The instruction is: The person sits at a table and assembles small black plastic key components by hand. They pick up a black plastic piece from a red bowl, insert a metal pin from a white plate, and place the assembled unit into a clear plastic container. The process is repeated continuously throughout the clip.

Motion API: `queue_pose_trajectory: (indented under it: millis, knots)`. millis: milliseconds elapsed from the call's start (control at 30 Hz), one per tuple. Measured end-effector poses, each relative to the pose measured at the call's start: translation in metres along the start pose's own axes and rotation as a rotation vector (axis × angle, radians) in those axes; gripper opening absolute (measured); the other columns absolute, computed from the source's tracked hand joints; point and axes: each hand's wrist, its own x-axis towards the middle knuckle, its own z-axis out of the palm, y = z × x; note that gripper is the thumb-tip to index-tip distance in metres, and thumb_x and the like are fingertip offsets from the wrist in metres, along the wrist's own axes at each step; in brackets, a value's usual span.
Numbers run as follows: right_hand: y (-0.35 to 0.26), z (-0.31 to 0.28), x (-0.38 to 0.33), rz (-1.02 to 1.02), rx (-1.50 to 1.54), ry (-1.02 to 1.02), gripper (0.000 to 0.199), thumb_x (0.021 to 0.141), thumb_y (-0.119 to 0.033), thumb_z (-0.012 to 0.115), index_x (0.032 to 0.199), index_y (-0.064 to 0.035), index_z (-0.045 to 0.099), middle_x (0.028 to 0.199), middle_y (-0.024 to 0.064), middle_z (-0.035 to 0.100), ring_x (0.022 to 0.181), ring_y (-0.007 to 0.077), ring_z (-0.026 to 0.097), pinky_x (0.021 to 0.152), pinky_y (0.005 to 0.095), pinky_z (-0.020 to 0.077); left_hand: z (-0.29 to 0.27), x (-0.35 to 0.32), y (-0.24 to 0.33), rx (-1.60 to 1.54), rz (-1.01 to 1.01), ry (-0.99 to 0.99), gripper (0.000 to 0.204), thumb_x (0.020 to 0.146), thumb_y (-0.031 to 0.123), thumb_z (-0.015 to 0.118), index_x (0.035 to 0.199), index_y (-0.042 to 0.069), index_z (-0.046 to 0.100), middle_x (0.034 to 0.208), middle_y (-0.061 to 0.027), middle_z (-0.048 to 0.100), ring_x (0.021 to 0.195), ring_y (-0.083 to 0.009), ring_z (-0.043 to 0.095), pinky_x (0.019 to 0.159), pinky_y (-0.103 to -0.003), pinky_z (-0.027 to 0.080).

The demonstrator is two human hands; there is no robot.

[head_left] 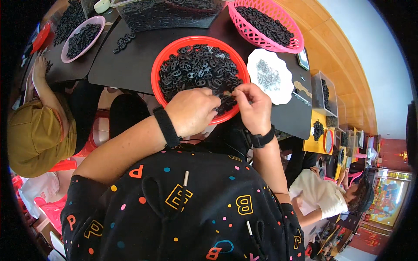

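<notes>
A red round basin (155,80) stands in front of me, heaped with small black oval parts (196,65) that have holes in them. My left hand (193,109) is over its near edge, fingers curled in; what they grip is hidden. To its right, my right hand (254,108) has thumb and forefinger pinched together above the basin's right rim. Whatever lies in that pinch is too small to make out. Close beside this hand, a white scalloped plate (284,92) bears a scatter of thin, small metal pieces (267,75).
A pink lattice basket (298,44) of black parts and a clear bin (170,21) stand behind the basin. Loose parts (123,42) lie left, near a pink bowl (99,42). A phone (303,59) rests far right. People sit at left (39,135) and right (320,191).
</notes>
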Motion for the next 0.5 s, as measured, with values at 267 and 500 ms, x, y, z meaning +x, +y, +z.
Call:
queue_pose_trajectory:
  millis: [267,500]
  knots:
    - [-0.001,-0.016,-0.021,0.18,0.44,-0.002,0.01,0.085,0.003,0.06,0.094,-0.0007,0.062,0.084,-0.0002,0.062,0.072,0.0044,0.056,0.066,0.0185,0.0452,0.007,0.011,0.003,0.085,-0.053,-0.109,0.012,0.076,0.013,0.062,0.085,0.004,0.06,0.082,-0.0126,0.059,0.08,-0.0318,0.06,0.069,-0.042,0.049]
    - [-0.003,-0.017,-0.03,0.235,0.388,-0.015,0.008,0.084,0.001,0.062,0.091,0.0007,0.065,0.082,0.0006,0.064,0.07,0.0046,0.057,0.064,0.0198,0.0468,0.009,0.013,0.0,-0.005,-0.052,-0.053,0.007,0.076,0.009,0.059,0.079,0.003,0.056,0.079,-0.0132,0.06,0.077,-0.0337,0.06,0.068,-0.043,0.048]
